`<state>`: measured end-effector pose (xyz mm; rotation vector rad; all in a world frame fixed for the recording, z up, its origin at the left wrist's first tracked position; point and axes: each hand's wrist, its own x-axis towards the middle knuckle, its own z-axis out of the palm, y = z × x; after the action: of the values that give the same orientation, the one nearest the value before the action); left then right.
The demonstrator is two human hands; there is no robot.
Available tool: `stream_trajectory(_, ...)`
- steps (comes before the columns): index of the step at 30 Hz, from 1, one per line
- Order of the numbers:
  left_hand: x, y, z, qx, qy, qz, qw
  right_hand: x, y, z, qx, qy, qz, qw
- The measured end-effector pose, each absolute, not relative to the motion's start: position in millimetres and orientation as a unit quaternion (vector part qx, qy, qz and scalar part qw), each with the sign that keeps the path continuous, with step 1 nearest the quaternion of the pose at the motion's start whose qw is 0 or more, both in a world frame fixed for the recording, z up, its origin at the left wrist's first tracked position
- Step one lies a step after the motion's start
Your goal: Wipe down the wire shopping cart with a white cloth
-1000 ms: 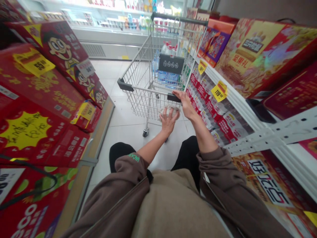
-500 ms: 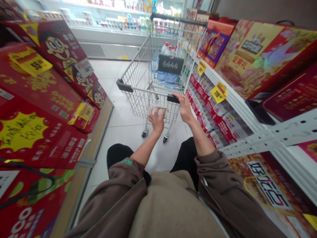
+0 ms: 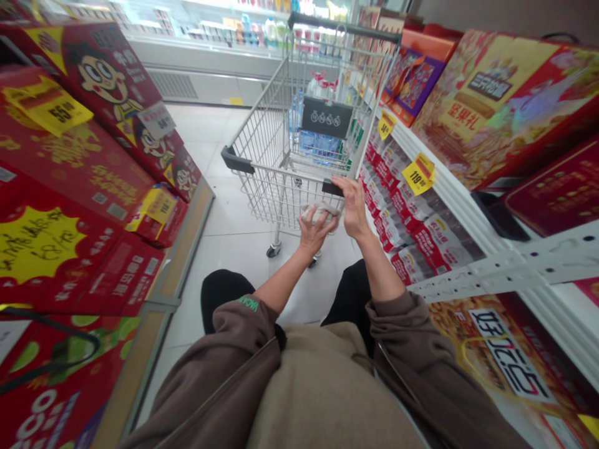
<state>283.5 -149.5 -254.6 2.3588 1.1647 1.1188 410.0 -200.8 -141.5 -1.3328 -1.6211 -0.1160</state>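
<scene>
A wire shopping cart stands in front of me, its near end toward my knees. My left hand is closed over a pale cloth and presses it against the wires of the cart's near end, low and to the right. My right hand grips the black corner piece on the cart's near right rim. Part of that corner is hidden under my fingers. A grey panel with round symbols hangs at the far end of the basket.
Red gift boxes are stacked along the left on a wooden-edged platform. At right, a white shelf holds boxes above packed bottles. Water bottles stand beyond the cart, before a lit refrigerated case.
My left hand has slid to the right with the cloth along the cart's wires, closer to my right hand. My right hand keeps its hold on the corner. The view has shifted slightly.
</scene>
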Motion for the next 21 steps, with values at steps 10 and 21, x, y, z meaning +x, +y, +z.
stream_trajectory(10,254,-149,-261,0.721,0.538,0.425,0.103,392,-207,-156,-0.568,-0.649,-0.101,0.496)
stream_trajectory(21,260,-138,-274,0.764,0.451,0.444,0.121,397,-221,-234,-0.570,-0.546,-0.072,0.610)
